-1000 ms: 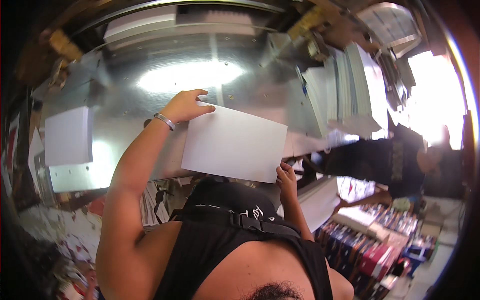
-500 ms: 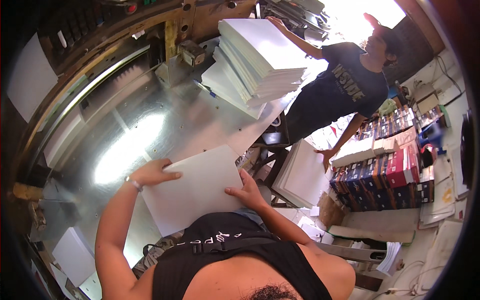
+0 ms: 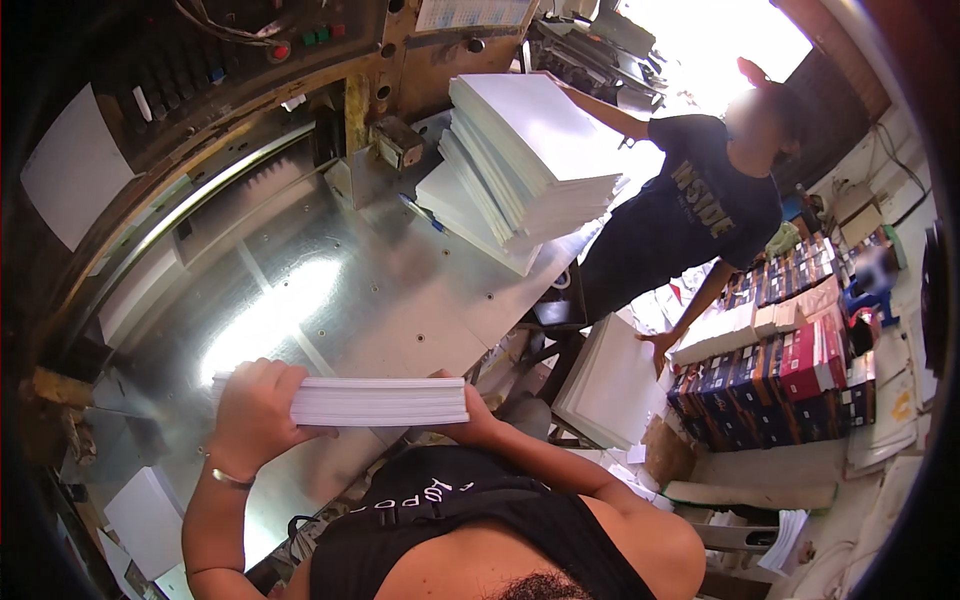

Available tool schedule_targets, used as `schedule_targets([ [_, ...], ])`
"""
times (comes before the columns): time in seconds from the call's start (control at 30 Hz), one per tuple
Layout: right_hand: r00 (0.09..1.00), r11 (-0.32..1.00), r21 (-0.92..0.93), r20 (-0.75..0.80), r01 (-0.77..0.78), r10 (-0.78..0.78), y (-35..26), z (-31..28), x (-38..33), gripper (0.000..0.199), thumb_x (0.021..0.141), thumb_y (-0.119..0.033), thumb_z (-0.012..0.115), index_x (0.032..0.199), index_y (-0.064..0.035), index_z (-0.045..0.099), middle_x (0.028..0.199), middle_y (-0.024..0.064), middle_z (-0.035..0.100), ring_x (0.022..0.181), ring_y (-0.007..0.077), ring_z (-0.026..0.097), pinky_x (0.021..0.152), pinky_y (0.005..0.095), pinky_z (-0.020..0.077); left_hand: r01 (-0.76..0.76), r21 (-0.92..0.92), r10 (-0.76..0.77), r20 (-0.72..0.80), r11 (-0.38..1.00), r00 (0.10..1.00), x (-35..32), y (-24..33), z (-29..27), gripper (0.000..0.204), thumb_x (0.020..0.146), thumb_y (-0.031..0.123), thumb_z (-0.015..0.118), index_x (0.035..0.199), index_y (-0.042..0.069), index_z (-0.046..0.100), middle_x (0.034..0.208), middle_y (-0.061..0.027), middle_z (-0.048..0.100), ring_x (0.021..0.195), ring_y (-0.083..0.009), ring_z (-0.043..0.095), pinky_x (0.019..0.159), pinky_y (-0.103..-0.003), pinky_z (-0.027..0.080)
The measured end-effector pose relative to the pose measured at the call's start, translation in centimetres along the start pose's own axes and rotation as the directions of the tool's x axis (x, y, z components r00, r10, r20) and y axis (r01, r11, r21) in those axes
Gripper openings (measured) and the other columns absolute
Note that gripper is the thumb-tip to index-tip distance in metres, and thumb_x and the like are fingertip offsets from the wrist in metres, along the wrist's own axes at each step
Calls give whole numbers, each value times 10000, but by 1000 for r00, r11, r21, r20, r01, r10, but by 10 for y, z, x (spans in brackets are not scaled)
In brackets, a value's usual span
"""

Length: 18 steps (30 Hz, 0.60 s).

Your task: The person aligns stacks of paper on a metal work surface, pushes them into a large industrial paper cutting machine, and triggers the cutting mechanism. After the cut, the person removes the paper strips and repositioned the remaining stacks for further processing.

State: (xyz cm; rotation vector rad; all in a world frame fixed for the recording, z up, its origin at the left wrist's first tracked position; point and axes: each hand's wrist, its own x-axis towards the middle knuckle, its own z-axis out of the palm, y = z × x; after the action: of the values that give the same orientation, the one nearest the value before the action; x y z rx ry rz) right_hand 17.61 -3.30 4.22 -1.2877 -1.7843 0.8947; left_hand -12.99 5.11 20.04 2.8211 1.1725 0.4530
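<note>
A thick stack of white paper (image 3: 385, 402) is held above the metal table with its layered edge facing me. My left hand (image 3: 262, 408) is closed around the left end, knuckles up and thumb along the near side. Against the right end, my right hand (image 3: 468, 418) grips the same stack, with part of its fingers hidden behind the paper. Beneath and beyond lies the shiny metal table (image 3: 370, 300), dotted with small holes.
A tall, uneven paper pile (image 3: 535, 150) stands at the table's far side beside a blue-and-white pen (image 3: 422, 212). A co-worker (image 3: 690, 190) stands at right, one hand on more white sheets (image 3: 605, 385). Bound books (image 3: 750, 360) are piled farther right. Machine controls (image 3: 280, 50) line the far left.
The paper stack has turned from showing its broad face to showing its edge. My left hand has moved down and left, now wrapped over its end. The view has shifted slightly.
</note>
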Motion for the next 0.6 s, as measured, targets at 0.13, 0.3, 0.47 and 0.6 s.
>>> schedule_targets([
  [0.13, 993, 1000, 6, 113, 15, -15, -1, -17, 5, 566, 703, -289, 869, 1129, -45, 585, 1098, 149, 635, 987, 312, 654, 855, 381, 508, -9, -78, 3, -75, 997, 997, -11, -7, 19, 722, 581, 697, 790, 911, 73, 641, 841, -80, 656, 808, -298, 630, 764, -415, 469],
  [0.3, 978, 804, 593, 141, 40, -152, -36, -48, 27, 810, 794, -718, 660, 1131, 14, 580, 1012, 108, 647, 960, 206, 621, 874, 366, 488, 76, 66, -73, -51, 995, 996, -34, 15, 26, 844, 721, 652, 734, 1300, 59, 575, 1303, -158, 599, 1238, -344, 542, 1101, -515, 363],
  [0.47, 921, 874, 465, 385, -138, -60, -82, -72, 70, 560, 862, -518, 712, 1005, 16, 625, 1007, 102, 662, 950, 208, 634, 841, 352, 507, 59, 129, -68, 73, 990, 995, -43, 21, 32, 824, 858, 616, 609, 1460, 72, 463, 1506, -148, 459, 1413, -375, 391, 1183, -607, 211],
  [0.6, 798, 984, 118, 602, -132, 35, -105, -69, 98, 219, 861, -41, 717, 1057, -24, 621, 1060, 82, 667, 1003, 197, 661, 795, 346, 561, 41, 124, -47, 41, 991, 998, -46, 20, 31, 806, 865, 596, 614, 1453, 65, 468, 1508, -140, 460, 1417, -378, 385, 1179, -614, 211],
])
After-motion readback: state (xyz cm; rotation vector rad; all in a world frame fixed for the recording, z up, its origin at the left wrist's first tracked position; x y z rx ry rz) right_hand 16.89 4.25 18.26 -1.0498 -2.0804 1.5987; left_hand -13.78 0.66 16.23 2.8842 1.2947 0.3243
